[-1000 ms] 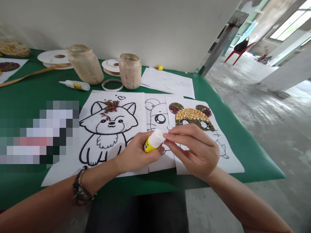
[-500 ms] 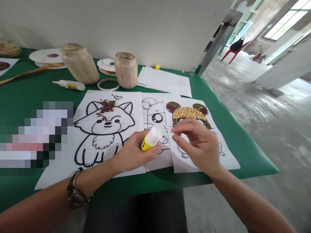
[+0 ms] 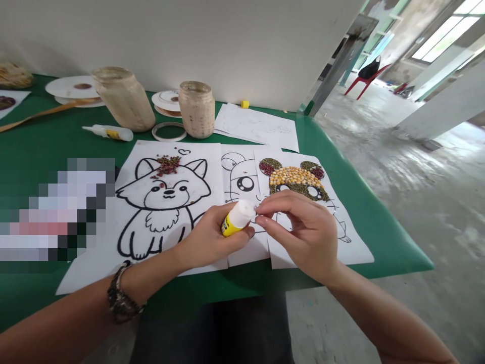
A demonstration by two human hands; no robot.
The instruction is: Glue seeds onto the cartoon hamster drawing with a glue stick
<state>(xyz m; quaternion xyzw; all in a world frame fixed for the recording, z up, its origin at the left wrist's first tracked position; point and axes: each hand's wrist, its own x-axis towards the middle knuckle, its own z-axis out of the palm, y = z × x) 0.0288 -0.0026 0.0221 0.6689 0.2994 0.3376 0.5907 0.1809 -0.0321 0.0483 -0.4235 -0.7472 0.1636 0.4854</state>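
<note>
My left hand [image 3: 210, 235] is closed round a yellow and white glue stick [image 3: 237, 220], its white end tilted up and to the right. Close beside that end, my right hand [image 3: 303, 230] has thumb and forefinger pinched together; anything between the fingertips is too small to make out. Below the hands lie line drawings on white paper. The fox drawing [image 3: 166, 232] at left carries a small heap of red and green beans [image 3: 168, 164] on its head. A hamster drawing [image 3: 293, 174] at right is partly covered with yellow corn kernels, green beans and red beans.
Two cloudy jars [image 3: 197, 108] stand at the back of the green table [image 3: 394, 242], near ribbon spools [image 3: 76, 87] and a tape roll [image 3: 169, 132]. A glue bottle [image 3: 109, 132] lies at left. A yellow cap [image 3: 245, 104] rests by the wall beside more papers [image 3: 261, 126].
My right hand has moved left and slightly down, bringing its fingertips up to the white end of the glue stick. My left hand has shifted only slightly to the right.
</note>
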